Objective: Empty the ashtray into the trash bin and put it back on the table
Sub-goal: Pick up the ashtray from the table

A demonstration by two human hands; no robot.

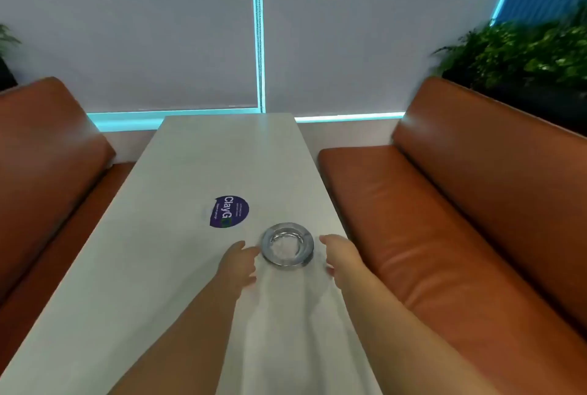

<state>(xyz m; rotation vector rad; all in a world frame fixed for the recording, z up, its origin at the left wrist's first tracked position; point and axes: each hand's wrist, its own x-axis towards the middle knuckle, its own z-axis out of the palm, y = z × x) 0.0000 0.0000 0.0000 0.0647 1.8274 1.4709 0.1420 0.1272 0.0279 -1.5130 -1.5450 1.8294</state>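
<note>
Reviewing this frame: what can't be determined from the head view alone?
- Trash bin: nowhere in frame, so its place is unknown.
- Ashtray contents: clear glass and blur hide whether it holds ash.
- Contact: left hand and right hand flank the ashtray; blur hides whether the fingers touch it.
- Sticker: small print too tiny to read.
- Plant: motion-blurred, cut by the right edge.

Soft, even daylight, cyan glow along the blinds, blurred wide-angle edges.
</note>
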